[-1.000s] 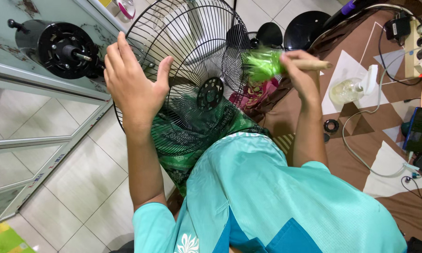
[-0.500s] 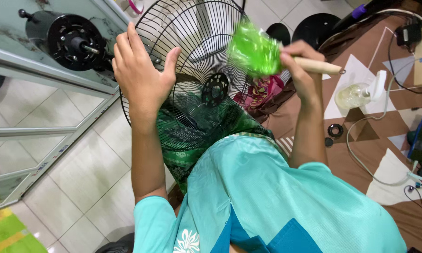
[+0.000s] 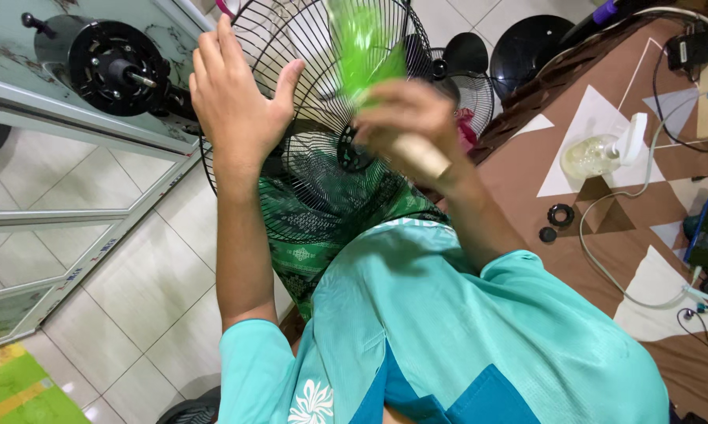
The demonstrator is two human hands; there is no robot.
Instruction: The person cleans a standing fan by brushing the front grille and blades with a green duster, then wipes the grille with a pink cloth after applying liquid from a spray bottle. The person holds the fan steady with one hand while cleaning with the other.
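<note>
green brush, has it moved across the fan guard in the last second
Yes. The green brush has swung left and up, from the right edge of the fan guard to above the hub, in the right hand.

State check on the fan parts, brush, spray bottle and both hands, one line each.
fan grille: off the fan, upright on the person's lap
left hand: open, palm flat against the grille rim
right hand: closed on the brush handle
green brush: motion-blurred, bristles over the grille wires
fan motor: bare, shaft exposed
spray bottle: lying on its side on the brown mat
</note>
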